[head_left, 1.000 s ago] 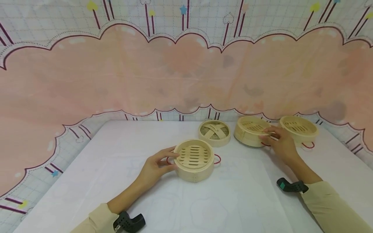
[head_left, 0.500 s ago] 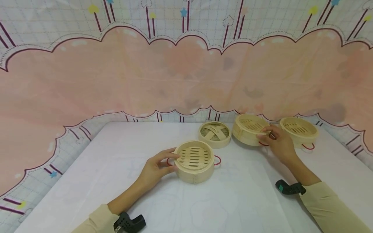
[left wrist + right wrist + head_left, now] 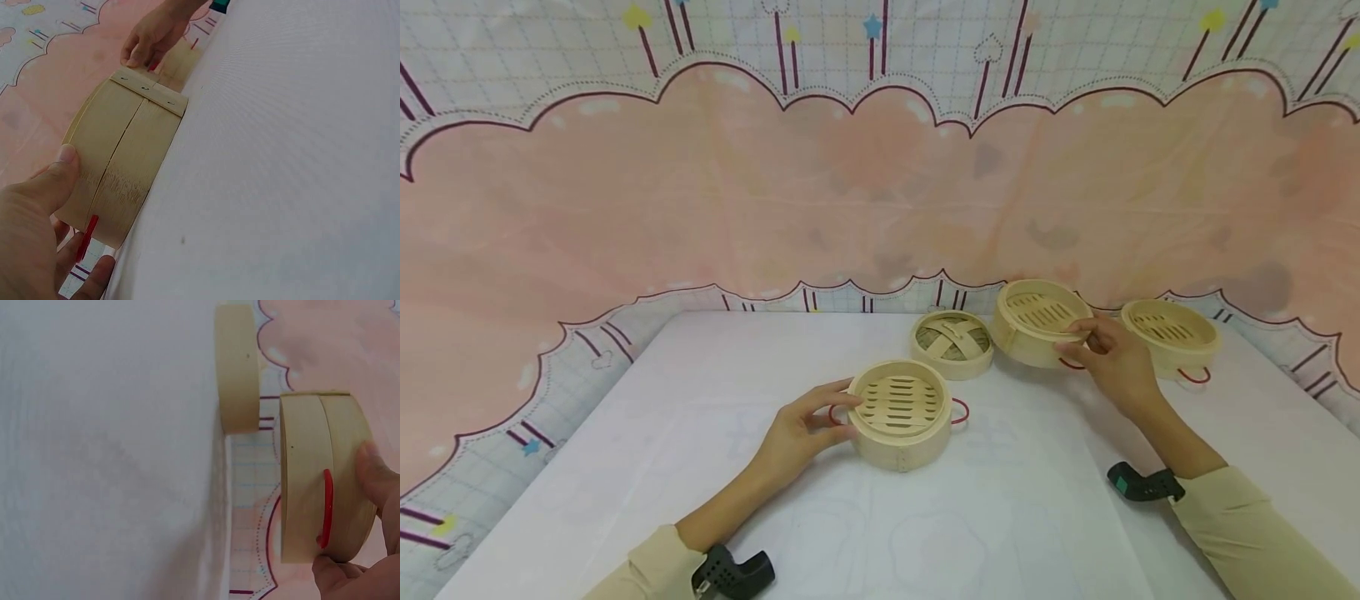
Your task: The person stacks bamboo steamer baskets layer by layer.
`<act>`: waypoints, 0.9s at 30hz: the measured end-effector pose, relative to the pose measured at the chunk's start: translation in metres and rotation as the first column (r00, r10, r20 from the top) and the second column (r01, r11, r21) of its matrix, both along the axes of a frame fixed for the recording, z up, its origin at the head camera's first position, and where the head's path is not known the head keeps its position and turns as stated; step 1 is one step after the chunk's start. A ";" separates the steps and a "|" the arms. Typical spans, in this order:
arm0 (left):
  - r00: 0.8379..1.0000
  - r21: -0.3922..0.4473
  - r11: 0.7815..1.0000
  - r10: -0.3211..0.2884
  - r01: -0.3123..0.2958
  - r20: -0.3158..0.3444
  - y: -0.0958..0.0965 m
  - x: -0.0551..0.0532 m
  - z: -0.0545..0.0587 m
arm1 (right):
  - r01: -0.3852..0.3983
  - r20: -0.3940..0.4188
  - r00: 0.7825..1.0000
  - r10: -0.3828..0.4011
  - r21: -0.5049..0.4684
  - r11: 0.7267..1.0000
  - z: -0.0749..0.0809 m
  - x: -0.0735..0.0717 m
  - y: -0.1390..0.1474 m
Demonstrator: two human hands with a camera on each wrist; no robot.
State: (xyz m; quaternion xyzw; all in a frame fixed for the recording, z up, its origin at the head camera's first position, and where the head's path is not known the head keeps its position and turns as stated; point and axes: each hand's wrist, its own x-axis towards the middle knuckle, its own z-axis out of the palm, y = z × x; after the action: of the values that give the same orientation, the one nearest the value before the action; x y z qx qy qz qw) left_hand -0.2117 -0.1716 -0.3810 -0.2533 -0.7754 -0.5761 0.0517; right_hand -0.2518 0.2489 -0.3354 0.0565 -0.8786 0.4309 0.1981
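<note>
My left hand (image 3: 801, 429) grips the left side of a round bamboo steamer basket (image 3: 901, 417) that stands on the white table, its slatted floor facing up and a red cord loop at each side. In the left wrist view the thumb (image 3: 59, 172) presses its rim and the other fingers are partly hidden. My right hand (image 3: 1116, 362) pinches the near right edge of a second steamer basket (image 3: 1037, 325). The right wrist view shows this basket (image 3: 319, 481) raised off the table, with its red loop near the fingers.
A woven bamboo lid (image 3: 952, 346) lies on the table just left of the raised basket. A third steamer basket (image 3: 1172, 337) stands at the back right. Behind the white table (image 3: 1000, 517) hangs a pink patterned cloth (image 3: 850, 192).
My right hand has lifted its steamer basket from the table and carried it slightly left, toward the lid. My left hand and its basket have stayed put.
</note>
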 end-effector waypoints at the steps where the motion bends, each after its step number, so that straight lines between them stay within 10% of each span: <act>1: 1.000 0.001 1.000 0.000 0.000 0.000 0.000 0.000 0.000 | -0.007 0.000 1.000 0.007 -0.004 1.000 0.001 0.000 -0.001; 27: 1.000 0.017 1.000 -0.025 0.025 0.017 0.000 0.000 0.000 | -0.157 -0.060 0.986 0.153 -0.077 0.985 0.027 0.009 -0.033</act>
State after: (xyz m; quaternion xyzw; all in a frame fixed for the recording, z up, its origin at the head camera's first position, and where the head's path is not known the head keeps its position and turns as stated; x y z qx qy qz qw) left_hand -0.2121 -0.1720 -0.3806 -0.2577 -0.7676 -0.5854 0.0401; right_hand -0.2426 0.2158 -0.3089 0.1284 -0.8475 0.4787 0.1899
